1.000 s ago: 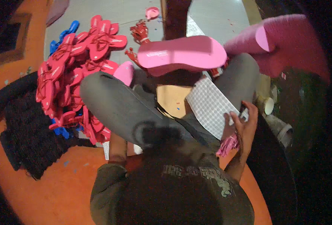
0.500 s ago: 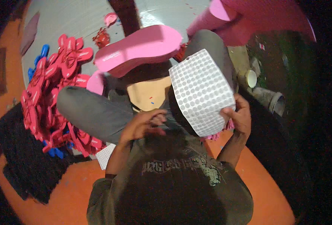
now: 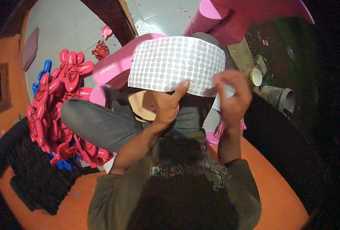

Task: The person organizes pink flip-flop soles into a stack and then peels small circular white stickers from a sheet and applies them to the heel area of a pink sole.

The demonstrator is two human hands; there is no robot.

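A white sheet of round grey stickers (image 3: 166,63) is held up in front of my lap, slightly bowed. My left hand (image 3: 168,105) grips its lower edge, thumb on the front and fingers behind. Beside the sheet's lower right corner is my right hand (image 3: 235,96), its curled fingers blurred by motion. Whether they pinch anything does not show. A few darker-printed stickers sit near the left thumb. Behind the sheet, partly covered, lies a stack of pink foam soles (image 3: 114,65) across my legs. A tan board (image 3: 141,105) shows below it.
A large pile of red-pink sandals (image 3: 58,111), with some blue pieces (image 3: 45,73), lies at the left. Red straps (image 3: 100,50) rest on the pale floor beyond. Pink foam rolls (image 3: 208,17) stand at the far right, with a grey bucket (image 3: 281,97) and a pale cup (image 3: 256,77) nearer.
The sticker sheet has swung left and turned wider across my lap. My left hand has risen and taken its lower edge; my right hand has shifted up at its right end.
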